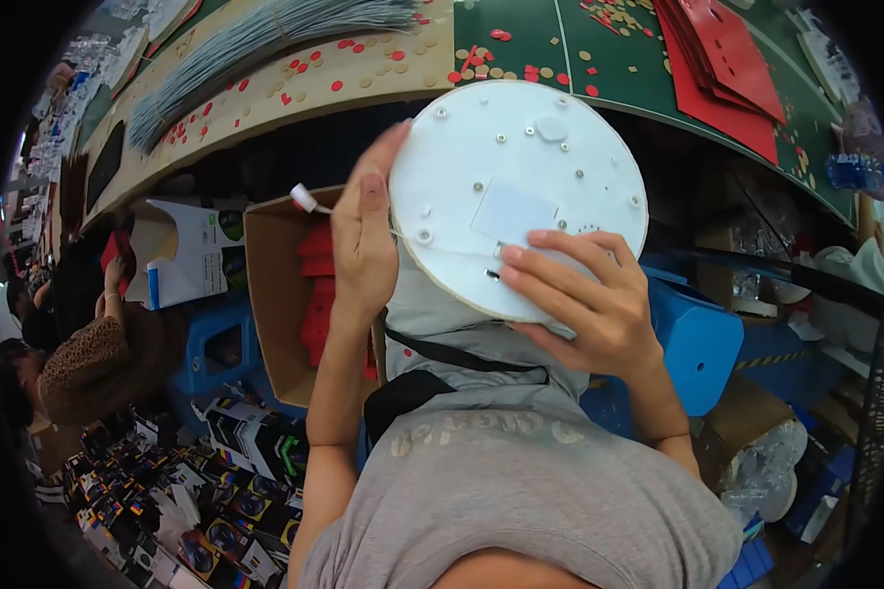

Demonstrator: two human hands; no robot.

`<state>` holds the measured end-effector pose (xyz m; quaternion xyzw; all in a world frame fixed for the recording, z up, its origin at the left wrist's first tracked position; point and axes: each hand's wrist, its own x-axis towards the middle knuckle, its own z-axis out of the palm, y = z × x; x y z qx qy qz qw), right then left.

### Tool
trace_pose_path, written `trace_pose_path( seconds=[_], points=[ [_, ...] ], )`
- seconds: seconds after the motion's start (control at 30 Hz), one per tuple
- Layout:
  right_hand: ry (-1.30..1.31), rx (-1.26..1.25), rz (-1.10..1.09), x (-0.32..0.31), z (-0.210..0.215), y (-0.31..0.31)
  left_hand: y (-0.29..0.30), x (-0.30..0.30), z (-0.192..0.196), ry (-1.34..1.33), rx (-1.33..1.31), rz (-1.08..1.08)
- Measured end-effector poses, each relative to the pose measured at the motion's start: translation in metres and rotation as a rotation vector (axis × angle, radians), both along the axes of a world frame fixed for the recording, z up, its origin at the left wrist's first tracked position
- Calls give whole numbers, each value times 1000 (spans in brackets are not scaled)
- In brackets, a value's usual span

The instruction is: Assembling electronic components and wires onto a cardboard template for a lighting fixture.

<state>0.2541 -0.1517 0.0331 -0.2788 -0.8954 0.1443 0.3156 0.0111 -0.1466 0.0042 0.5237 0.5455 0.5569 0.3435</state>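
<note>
A round white panel [442, 167], with small screws and metal studs over its face, is held up in front of my lap. A pale square patch [514, 210] sits near its middle. My left hand [365, 236] holds the panel's left edge, thumb towards me and fingertips up along the rim. My right hand [599, 294] grips the lower right, fingers spread over the face near small dark slots and thumb at the lower rim. A thin wire runs across the panel past my left hand to a white plug [303, 198], which hangs free at the left.
Beyond the panel, a long table [383, 74] carries a grey wire bundle [255, 49], scattered red and tan discs and red sheets [722, 79]. A cardboard box [275, 294] with red pieces stands left, a blue stool [692, 339] right. Another person [98, 363] sits far left, near piled small boxes [196, 520].
</note>
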Motion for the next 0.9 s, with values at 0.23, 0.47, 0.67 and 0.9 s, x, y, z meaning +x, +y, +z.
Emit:
trace_pose_path(
  seconds=[0.23, 0.47, 0.67, 0.9],
  points=[
    [-66, -108, -98, -28, 23, -11, -8, 30, 5, -101, -69, 111],
    [-98, -95, -65, -29, 14, -12, -16, 35, 8, -45, -34, 185],
    [-208, -136, -123, -33, 21, -17, -20, 24, 13, -44, -137, 238],
    [-226, -158, -137, -35, 22, -18, -50, -4, -14, -534, -156, 341]
  ],
)
